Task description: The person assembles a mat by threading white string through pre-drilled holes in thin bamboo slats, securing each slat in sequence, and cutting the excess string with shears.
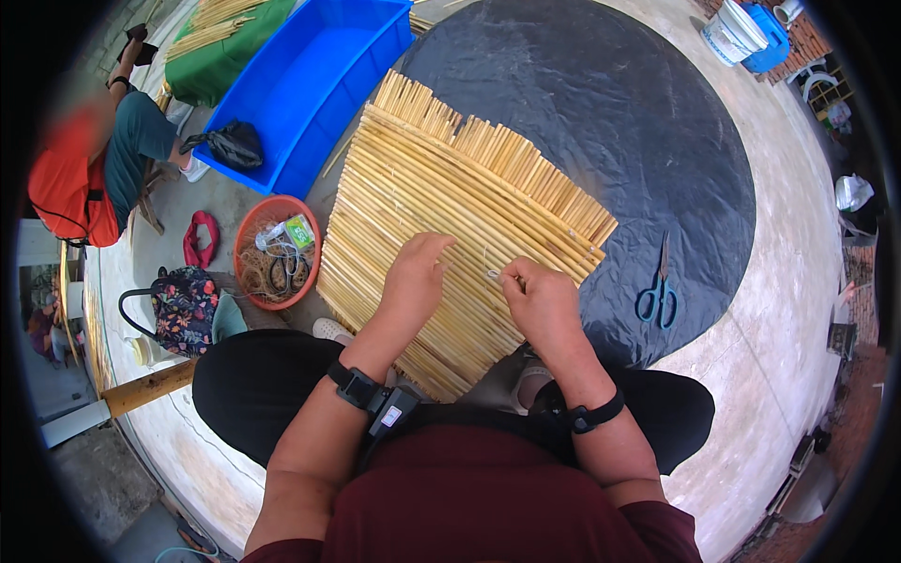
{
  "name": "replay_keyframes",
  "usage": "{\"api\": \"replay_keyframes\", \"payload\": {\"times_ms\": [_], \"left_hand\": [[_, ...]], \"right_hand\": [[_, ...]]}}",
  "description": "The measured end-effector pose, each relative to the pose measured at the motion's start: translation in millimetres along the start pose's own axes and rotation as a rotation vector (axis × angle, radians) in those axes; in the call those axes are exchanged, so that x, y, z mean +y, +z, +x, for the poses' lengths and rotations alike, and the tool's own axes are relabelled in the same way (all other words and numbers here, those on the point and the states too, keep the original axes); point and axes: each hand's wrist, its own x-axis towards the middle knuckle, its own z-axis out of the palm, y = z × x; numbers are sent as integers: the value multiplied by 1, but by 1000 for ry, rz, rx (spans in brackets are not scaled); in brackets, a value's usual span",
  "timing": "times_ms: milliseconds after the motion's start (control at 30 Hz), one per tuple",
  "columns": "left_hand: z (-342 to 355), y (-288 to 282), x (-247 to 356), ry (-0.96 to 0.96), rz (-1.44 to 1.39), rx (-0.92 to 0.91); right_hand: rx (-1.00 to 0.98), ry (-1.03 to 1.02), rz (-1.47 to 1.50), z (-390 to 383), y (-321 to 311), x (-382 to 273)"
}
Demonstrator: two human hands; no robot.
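Observation:
In front of my knees lies a mat of pale yellow reed or bamboo sticks, laid side by side, with a bundle of shorter stick ends showing along its far edge. My left hand is over the middle of the mat, its fingers bent and drawn together; anything between them is too small to make out. To its right, my right hand pinches a thin white string, which forms a small loop at the fingertips. A pair of scissors with blue-green handles rests on black plastic sheeting to the right.
Black plastic sheeting spreads beyond the mat. At left stand an orange basin holding twine and small items, a blue tub with a black bag, and a floral bag. Another person sits at far left. Buckets stand far right.

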Motion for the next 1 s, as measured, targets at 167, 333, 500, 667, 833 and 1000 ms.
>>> {"api": "replay_keyframes", "payload": {"times_ms": [167,333,500,667,833,1000], "left_hand": [[27,13,2,641,261,60],[45,24,3,743,222,-36],[45,35,-1,437,-260,-44],[44,36,0,445,-263,-68],[42,35,4,469,-273,-38],[40,31,5,413,-332,-94]], "right_hand": [[71,40,36,7,-5,4],[102,168,200,12,-6,8],[8,385,642,19,-3,19],[-62,500,868,24,2,15],[-87,485,843,28,5,12],[-112,554,993,30,5,16]]}}
